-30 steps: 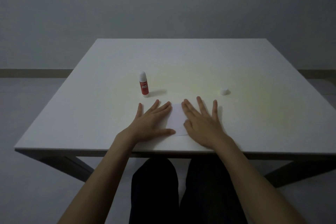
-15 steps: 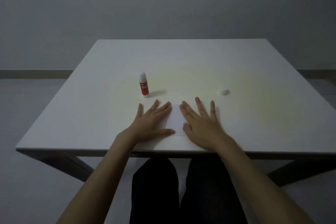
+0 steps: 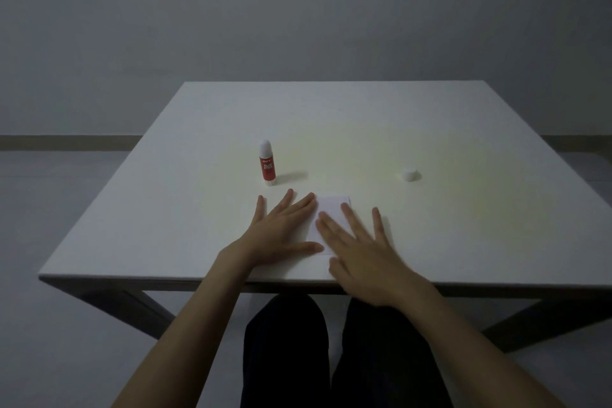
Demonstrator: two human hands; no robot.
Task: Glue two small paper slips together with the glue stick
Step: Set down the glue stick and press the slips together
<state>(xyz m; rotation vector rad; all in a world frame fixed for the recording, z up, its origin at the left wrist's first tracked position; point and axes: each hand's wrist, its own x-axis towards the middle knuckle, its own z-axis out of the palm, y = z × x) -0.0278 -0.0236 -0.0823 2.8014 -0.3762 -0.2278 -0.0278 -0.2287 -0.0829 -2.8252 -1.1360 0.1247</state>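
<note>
White rectangular paper slip (image 3: 332, 209) lies flat near the front edge of the white square desk (image 3: 463, 129); whether it is 1 layer or 2 cannot be told. Left hand (image 3: 278, 228) and right hand (image 3: 361, 248) rest on it, fingers spread, grip released. Red-and-white glue stick (image 3: 267, 164) stands upright behind; small white cap (image 3: 409, 173) sits well apart, right.

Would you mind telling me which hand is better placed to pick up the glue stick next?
Left. The left hand lies flat just below the upright glue stick; the right hand is farther away.
</note>
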